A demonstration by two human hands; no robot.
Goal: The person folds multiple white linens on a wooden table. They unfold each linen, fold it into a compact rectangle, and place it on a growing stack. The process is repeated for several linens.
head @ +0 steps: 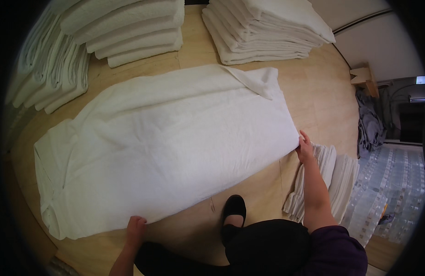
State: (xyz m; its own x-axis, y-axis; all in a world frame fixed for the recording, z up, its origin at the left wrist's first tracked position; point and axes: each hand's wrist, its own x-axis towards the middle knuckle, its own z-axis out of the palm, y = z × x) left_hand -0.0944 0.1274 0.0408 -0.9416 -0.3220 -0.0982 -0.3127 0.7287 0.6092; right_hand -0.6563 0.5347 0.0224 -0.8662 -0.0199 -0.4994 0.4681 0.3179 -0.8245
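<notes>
A large white towel (171, 148) lies spread in folded layers across the wooden floor before me. My left hand (136, 225) has its fingers curled on the near edge, toward the left. At the right near corner, my right hand (304, 149) pinches the cloth, some of its fingers pointing up past the edge. The far right corner of the towel is turned back in a loose triangular flap (254, 82). Wrinkles run over its middle, and the left end is uneven, with bunched layers.
Stacks of folded white towels stand beyond it: one at far left (57, 72), one at top (136, 31), one at top right (261, 34). Smaller folded cloths (316, 179) lie by my right forearm, beside clear plastic packaging (381, 186). My black shoe (235, 207) is near the towel's edge.
</notes>
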